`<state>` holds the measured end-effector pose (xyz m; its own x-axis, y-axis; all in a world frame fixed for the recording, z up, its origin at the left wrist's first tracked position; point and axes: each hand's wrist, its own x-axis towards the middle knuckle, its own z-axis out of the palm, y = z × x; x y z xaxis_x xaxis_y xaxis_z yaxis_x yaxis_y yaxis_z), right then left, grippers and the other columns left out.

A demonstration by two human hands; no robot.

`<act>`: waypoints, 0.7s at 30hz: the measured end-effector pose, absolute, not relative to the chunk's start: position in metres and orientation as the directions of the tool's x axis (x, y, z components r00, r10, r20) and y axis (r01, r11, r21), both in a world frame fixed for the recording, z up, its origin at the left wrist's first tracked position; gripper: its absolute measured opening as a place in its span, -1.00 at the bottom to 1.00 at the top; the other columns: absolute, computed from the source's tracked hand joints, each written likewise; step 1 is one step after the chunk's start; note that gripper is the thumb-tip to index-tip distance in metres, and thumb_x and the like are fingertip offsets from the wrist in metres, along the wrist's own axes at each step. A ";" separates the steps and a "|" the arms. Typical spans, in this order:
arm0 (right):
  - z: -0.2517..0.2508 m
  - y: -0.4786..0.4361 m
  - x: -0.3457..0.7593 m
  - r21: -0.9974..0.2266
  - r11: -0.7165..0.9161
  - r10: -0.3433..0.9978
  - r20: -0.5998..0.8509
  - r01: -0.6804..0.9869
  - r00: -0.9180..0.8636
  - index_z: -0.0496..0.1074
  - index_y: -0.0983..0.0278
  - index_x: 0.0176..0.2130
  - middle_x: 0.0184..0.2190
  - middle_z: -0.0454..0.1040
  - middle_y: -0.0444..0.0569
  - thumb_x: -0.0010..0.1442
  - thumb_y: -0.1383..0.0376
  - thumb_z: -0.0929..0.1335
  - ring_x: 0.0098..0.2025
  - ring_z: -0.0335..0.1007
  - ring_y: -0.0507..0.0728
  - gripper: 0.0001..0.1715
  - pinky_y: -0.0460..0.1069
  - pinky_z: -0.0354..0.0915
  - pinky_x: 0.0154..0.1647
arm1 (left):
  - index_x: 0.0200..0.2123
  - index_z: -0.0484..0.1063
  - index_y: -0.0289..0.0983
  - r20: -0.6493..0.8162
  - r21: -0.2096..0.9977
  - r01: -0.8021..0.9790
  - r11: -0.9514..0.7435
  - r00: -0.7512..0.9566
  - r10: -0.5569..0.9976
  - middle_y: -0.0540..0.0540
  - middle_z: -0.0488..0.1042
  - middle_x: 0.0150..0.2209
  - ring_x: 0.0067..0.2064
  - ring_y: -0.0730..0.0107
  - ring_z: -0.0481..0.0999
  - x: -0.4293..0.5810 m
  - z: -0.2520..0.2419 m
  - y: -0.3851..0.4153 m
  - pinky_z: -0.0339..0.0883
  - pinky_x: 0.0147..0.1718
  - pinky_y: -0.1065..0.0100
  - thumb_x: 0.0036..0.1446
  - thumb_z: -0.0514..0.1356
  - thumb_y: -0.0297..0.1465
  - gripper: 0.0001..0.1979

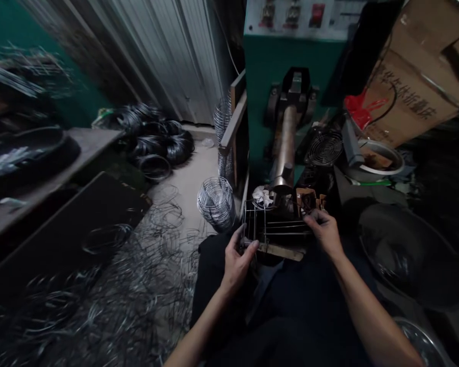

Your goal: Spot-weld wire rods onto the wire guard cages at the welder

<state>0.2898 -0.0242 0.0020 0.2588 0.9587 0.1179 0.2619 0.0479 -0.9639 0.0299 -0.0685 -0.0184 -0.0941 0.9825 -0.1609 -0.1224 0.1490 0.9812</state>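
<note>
My left hand (237, 262) grips the near left end of a thin metal wire frame (265, 224), thumb on one side and fingers on the other. Below the wires, close to that thumb, a flat wooden strip (283, 252) lies across. My right hand (325, 232) is closed in a pinch beside a small open cardboard box (300, 200) with dark pieces inside. What its fingertips hold is too small and dark to make out. Above and between my hands, the thick metal arm (286, 145) of a green machine (260, 66) points down toward me. Crumpled white material (263, 196) sits beneath its tip.
A stack of round wire pieces (215, 201) stands left of my knees. Loose wire rings (153, 280) litter the floor, with black wire coils (164, 137) behind. A dark basin (409, 255) is at right, and a large carton (416, 92) leans behind a metal bowl (396, 162).
</note>
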 end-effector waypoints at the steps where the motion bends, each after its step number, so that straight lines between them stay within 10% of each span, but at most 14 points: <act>1: 0.001 -0.021 0.289 -0.963 0.036 0.962 0.106 0.267 0.250 0.13 0.23 -0.62 -0.61 0.03 -0.22 -0.01 -0.05 0.47 -0.50 -0.07 0.01 -0.41 -0.06 -0.04 -0.46 | 0.20 0.34 -0.31 -0.149 0.983 -0.122 0.138 -0.089 0.985 -0.03 0.42 -0.32 -0.30 0.41 0.41 0.031 -0.019 -0.067 0.37 -0.25 0.39 0.03 0.38 -0.22 -0.32; 21: -0.004 0.000 0.307 -0.953 -0.027 0.978 0.037 0.302 0.205 0.03 0.22 -0.63 -0.61 -0.03 -0.24 -0.01 -0.09 0.47 -0.51 -0.12 -0.01 -0.32 -0.05 -0.07 -0.46 | 0.20 0.31 -0.27 -0.211 0.943 -0.275 0.187 -0.061 0.976 0.10 0.34 -0.48 -0.56 0.60 0.26 0.057 -0.020 -0.051 0.23 -0.55 0.51 -0.02 0.42 -0.20 -0.27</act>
